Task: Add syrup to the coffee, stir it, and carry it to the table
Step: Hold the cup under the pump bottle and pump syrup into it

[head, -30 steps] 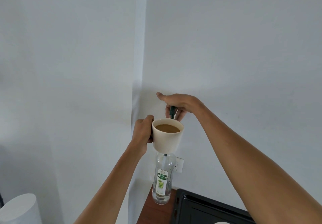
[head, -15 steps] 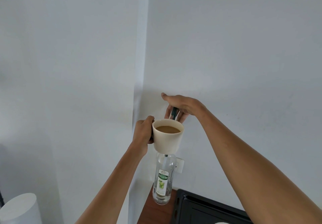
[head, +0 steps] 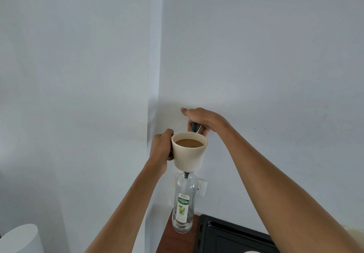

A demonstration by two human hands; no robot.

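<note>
White walls meeting at a corner behind, wooden counter [head: 167, 241] at the bottom edge. Nearest, clear syrup bottle [head: 183, 203] upright on that counter, beside a black tray [head: 226, 237]. Above the bottle, cream mug [head: 189, 151] of milky coffee held in the air by its handle, left hand [head: 161, 150] curled tight around it. Farther back, right hand [head: 199, 119] palm down over the green pump head [head: 194, 127], fingers draped around it, spout at the mug's far rim.
</note>
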